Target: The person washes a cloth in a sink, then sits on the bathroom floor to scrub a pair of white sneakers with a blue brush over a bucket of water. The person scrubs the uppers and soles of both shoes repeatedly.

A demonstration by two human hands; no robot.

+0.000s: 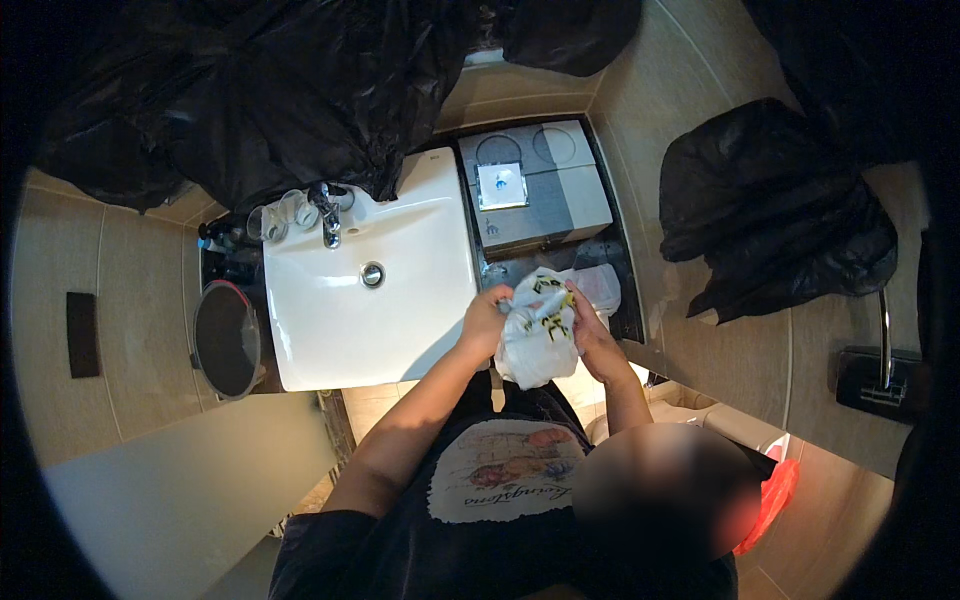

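Observation:
My left hand [486,319] grips the left edge of a crumpled white piece of fabric or soft plastic [536,337] with yellow and black print; which material it is I cannot tell. On its other side my right hand [591,330] holds the upper right edge, fingers partly hidden behind it. The bundle is in front of the counter edge, just right of the white washbasin [360,322]. Behind my right hand, a white folded cloth or packet [598,286] lies on the dark counter.
A chrome faucet [330,217] and clear glasses [281,216] stand at the basin's back left. A grey-and-white box [555,202] bears a small square packet [502,186]. A dark round mesh-like object [227,339] is at left. Black plastic sheeting [772,202] hangs on the walls.

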